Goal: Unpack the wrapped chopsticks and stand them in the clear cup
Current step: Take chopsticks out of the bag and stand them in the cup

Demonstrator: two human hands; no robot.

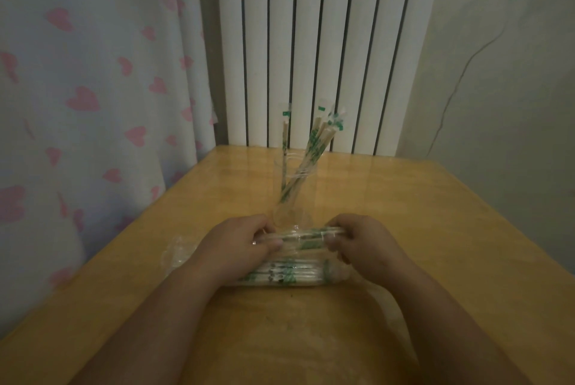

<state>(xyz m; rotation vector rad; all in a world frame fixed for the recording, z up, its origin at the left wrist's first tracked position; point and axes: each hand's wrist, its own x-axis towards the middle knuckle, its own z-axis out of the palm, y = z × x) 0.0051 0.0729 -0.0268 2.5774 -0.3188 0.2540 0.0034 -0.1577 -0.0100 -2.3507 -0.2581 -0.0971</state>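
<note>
Clear plastic sleeved the chopstick pair (pixel 300 236) that the left hand (pixel 241 243) and right hand (pixel 361 243) pinched by its ends, above the near bundle (pixel 289 274). Likely mid-transfer; next, upend it into the clear cup (pixel 294 185) just beyond, already holding several.

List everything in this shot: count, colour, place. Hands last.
clear cup: one, transparent, table centre, behind the hands
wrapped chopsticks in cup: several, tan with green print, leaning in the cup
held wrapped chopsticks: a few, count unclear, between both hands
chopstick pack: one, clear plastic, lying under the hands
table: one, light wood
radiator: one, white, behind the table
curtain: one, white with pink hearts, left
left hand: grip on the held chopsticks
right hand: grip on the same chopsticks
</note>
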